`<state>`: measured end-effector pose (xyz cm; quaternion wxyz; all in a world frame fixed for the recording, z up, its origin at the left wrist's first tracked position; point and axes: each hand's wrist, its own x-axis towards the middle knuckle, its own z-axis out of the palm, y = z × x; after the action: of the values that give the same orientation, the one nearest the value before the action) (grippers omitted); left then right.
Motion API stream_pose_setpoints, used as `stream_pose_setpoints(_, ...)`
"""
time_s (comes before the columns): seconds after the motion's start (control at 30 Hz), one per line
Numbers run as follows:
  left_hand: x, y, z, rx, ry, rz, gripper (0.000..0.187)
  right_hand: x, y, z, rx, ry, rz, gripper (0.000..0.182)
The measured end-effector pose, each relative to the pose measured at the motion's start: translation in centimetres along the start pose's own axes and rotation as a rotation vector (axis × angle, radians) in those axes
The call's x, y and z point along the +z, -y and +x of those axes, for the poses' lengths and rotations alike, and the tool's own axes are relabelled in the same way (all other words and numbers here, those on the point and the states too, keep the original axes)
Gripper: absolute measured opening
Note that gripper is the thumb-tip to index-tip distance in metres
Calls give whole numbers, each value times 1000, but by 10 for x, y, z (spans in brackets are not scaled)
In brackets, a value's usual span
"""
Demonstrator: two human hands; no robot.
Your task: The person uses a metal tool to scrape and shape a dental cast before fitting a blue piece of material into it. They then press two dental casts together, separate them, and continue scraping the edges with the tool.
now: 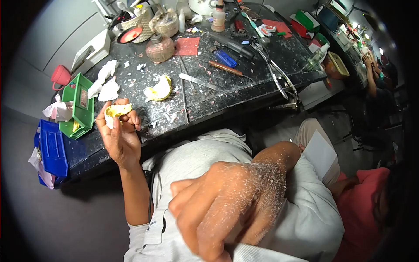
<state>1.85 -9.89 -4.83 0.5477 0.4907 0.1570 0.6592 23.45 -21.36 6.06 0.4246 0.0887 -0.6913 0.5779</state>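
Note:
My left hand point(118, 133) is raised at the near edge of the dark speckled workbench point(227, 94), fingers closed on a small yellow and white cast piece point(116, 111). My right hand point(227, 209) fills the foreground close to the camera, curled into a loose fist and dusted with white powder; nothing shows in it. A similar yellow and white cast point(159, 89) lies on the bench just beyond my left hand. A flat metal knife point(198, 81) and a wooden-handled tool point(224, 68) lie further right.
A green tray point(79, 105) and a blue tray point(52, 148) sit at the bench's left end, with crumpled tissue point(104, 85) beside them. A glass burner point(159, 48), bottles and tools crowd the far side. A person in a pink shirt point(366, 209) sits at my right.

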Motion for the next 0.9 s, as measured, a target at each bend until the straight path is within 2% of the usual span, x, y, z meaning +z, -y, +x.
stream_pose_setpoints(0.13,-3,3,-2,-8,-22,30,48,-15,-11,-16,159,180,-215,31)
stream_pose_setpoints(0.23,0,2,-1,7,-28,46,47,-28,-5,-23,449,110,-1076,47)
stream_pose_setpoints(0.27,4,1,0,10,-47,59,48,-34,-6,-24,559,28,-1283,47)
stream_pose_setpoints(0.3,4,1,1,19,-45,77,53,-43,-13,-27,573,-117,-1356,43)
stream_pose_setpoints(0.33,7,0,1,21,-54,102,57,-52,-17,-29,587,-230,-1356,41)
stream_pose_setpoints(0.4,8,2,0,61,-88,40,61,-60,-22,-27,611,-307,-1395,35)
stream_pose_setpoints(0.53,-3,-4,3,189,-243,-70,63,-65,-34,-32,615,-228,-1405,32)
stream_pose_setpoints(0.63,-22,-18,10,252,-408,-44,70,-73,-36,-37,688,-419,-1661,34)
stream_pose_setpoints(0.73,-37,-25,12,250,-374,-56,70,-73,-32,-31,696,-466,-1642,34)
stream_pose_setpoints(0.77,-37,-22,12,249,-391,-66,71,-68,-27,-25,732,-447,-1560,32)
stream_pose_setpoints(0.9,-38,-19,11,224,-411,-24,68,-75,-29,-29,796,-331,-1638,26)
